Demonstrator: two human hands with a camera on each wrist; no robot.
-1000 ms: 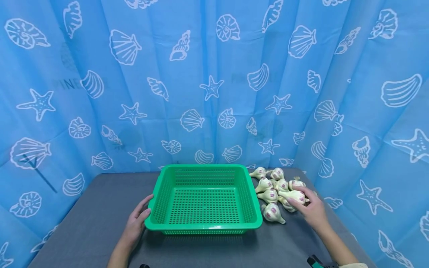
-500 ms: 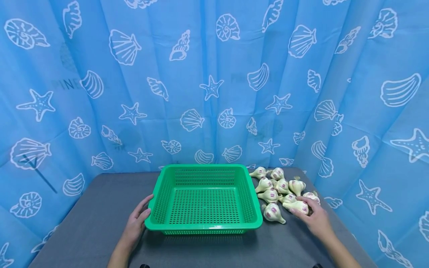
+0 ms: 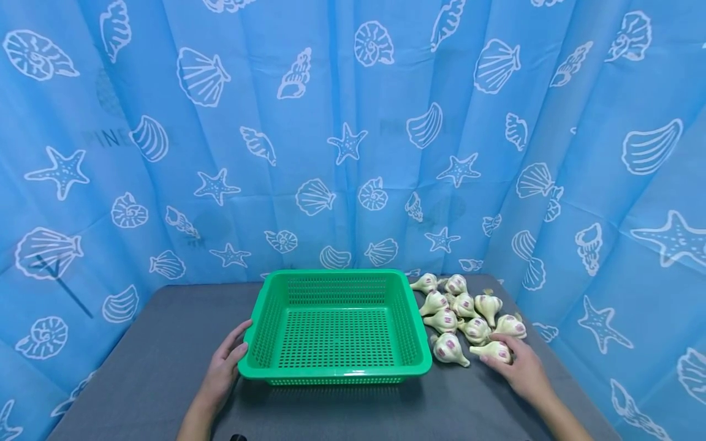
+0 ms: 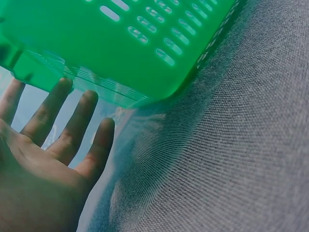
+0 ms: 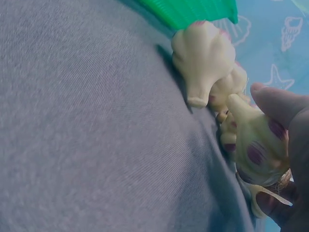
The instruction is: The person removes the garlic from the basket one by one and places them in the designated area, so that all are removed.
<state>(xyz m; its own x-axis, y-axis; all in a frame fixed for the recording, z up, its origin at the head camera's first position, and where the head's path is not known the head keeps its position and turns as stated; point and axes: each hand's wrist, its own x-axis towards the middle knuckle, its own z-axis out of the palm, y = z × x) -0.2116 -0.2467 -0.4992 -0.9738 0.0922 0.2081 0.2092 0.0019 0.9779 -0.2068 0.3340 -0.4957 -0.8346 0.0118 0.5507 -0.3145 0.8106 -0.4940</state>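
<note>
A green plastic basket (image 3: 337, 372) with slotted walls and floor stands on the grey cloth. My left hand (image 3: 222, 362) is at its left rim; in the left wrist view the fingers (image 4: 82, 113) stretch out, fairly straight, against the basket's edge. My right hand (image 3: 521, 364) pinches a garlic bulb (image 3: 498, 351) between thumb and fingers at the near right of the garlic group. That bulb (image 5: 260, 145) is white with purple patches, its stem pointing away from the palm. Another bulb (image 3: 450, 350) lies close by to the left, between the hand and the basket.
Several more garlic bulbs (image 3: 442, 320) lie in a cluster along the basket's right side. A grey cloth (image 3: 149, 355) covers the table. Blue curtains (image 3: 342, 202) with white shell prints hang around the back and sides.
My right hand has drawn the garlic bulb toward me and slightly right, away from the cluster, uncovering other bulbs behind it. The left hand and basket have stayed put.
</note>
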